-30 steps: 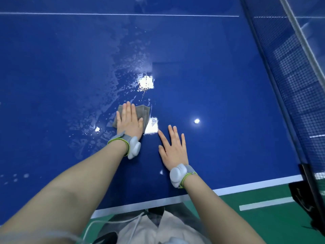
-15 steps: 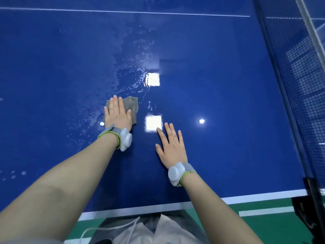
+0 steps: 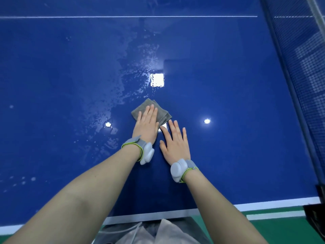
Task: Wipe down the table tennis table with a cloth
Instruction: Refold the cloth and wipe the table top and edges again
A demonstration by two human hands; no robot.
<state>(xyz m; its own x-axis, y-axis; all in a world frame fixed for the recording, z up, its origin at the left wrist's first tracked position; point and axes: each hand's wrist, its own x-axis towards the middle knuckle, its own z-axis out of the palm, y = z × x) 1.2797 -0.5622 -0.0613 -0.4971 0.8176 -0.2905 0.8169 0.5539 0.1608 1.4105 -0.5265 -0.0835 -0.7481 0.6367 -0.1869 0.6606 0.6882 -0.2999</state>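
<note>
Head view: I am pressing the grey cloth (image 3: 151, 112) flat on the blue bench (image 3: 237, 106) with my left hand (image 3: 146, 125), fingers (image 3: 151, 111) straight and released, nothing gripped
I am bracing my right hand (image 3: 175, 143) flat just beside it, fingers spread and holding nothing; to wipe well I judge I should be keeping even palm pressure and sweeping in overlapping passes through the wet streaks (image 3: 133, 81) to the cloth's left and beyond it, working toward the net (image 3: 299, 71); the part of the cloth under my palm is hidden, the near edge line (image 3: 263, 203) is partly covered by my arms, and ceiling-light glare is making it hard to tell wet from dry
</note>
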